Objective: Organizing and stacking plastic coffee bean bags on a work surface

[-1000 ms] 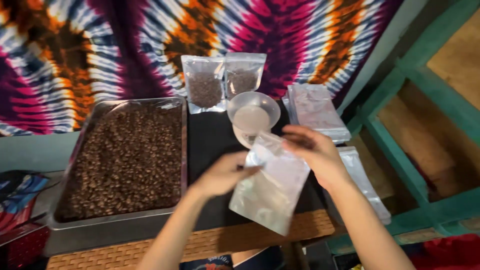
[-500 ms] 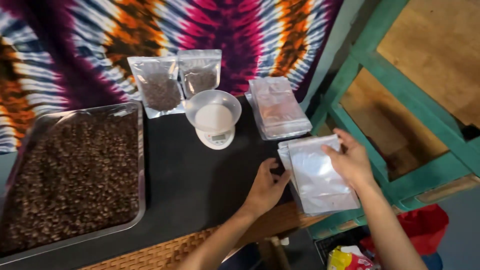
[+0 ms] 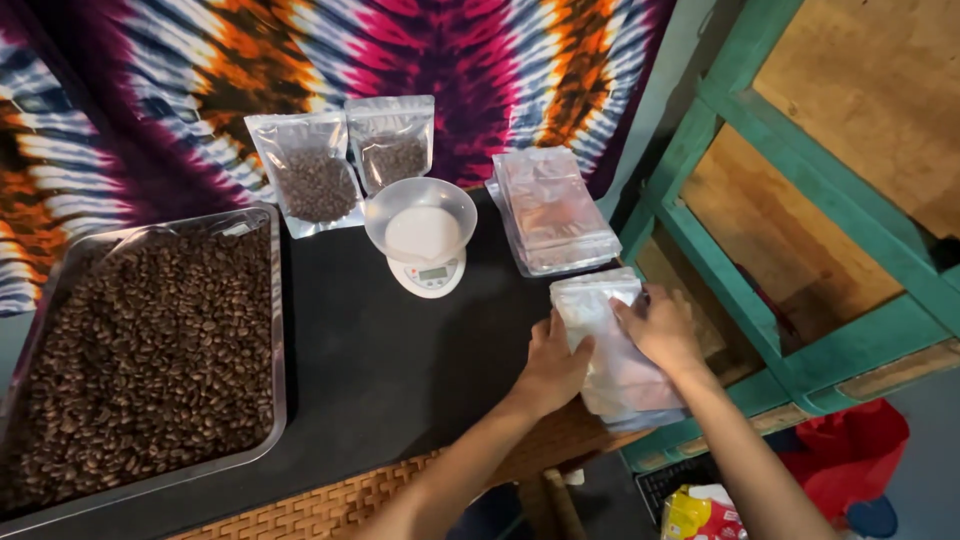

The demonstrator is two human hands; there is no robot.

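I see my left hand [image 3: 553,362] and right hand [image 3: 660,325] both pressed on a stack of empty silvery pouches [image 3: 612,345] at the right edge of the black tabletop [image 3: 400,350]. Just beyond lies a second pouch stack [image 3: 555,210]. A small white scale [image 3: 428,270] carries a clear bowl [image 3: 420,215], with 2 filled pouches [image 3: 345,160] standing behind it. A metal tray of coffee beans [image 3: 140,350] sits far left.

Both forearms are bare from elbow to wrist, with no sleeves showing. The left hand [image 3: 553,367] and right hand [image 3: 662,328] wear no gloves, rings or watch.
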